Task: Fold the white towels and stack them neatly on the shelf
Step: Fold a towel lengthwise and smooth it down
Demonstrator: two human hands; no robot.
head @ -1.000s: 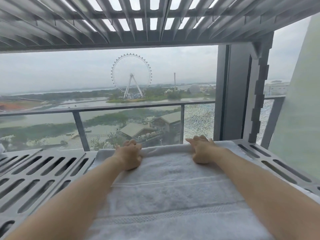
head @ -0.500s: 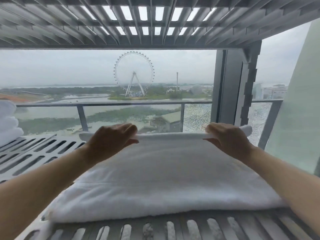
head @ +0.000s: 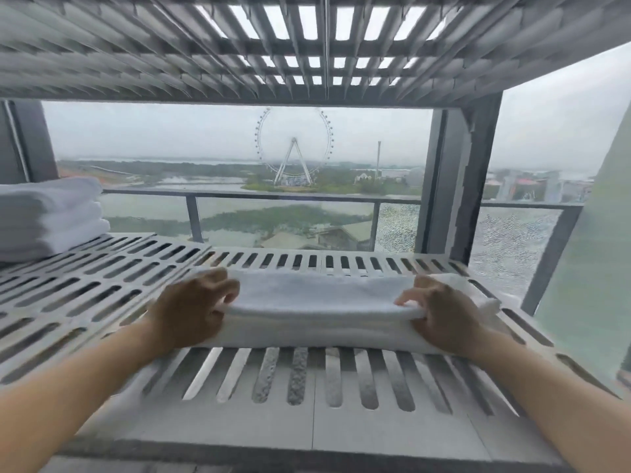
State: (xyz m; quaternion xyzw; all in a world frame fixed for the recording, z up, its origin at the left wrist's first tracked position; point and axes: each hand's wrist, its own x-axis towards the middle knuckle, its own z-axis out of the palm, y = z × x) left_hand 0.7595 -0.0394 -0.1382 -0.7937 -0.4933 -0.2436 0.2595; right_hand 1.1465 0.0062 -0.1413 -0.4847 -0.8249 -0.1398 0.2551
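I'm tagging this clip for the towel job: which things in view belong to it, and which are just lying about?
Belongs to the job: folded towel, gripped at its ends by the left hand and right hand; slatted shelf under it; towel stack at far left.
Just there: upper shelf overhead; balcony railing; Ferris wheel outside.

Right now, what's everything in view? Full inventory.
folded towel: 1, white, centre of the lower shelf
towel stack: 1 stack, white, far left on the same shelf; layer count unclear
lower shelf: 1, grey, slotted, under the towels
upper shelf: 1, grey, slotted, overhead
railing: 1, dark with glass panels, behind the shelves
Ferris wheel: 1, white, far off, centre
left hand: 1, grips the folded towel's left end
right hand: 1, grips its right end
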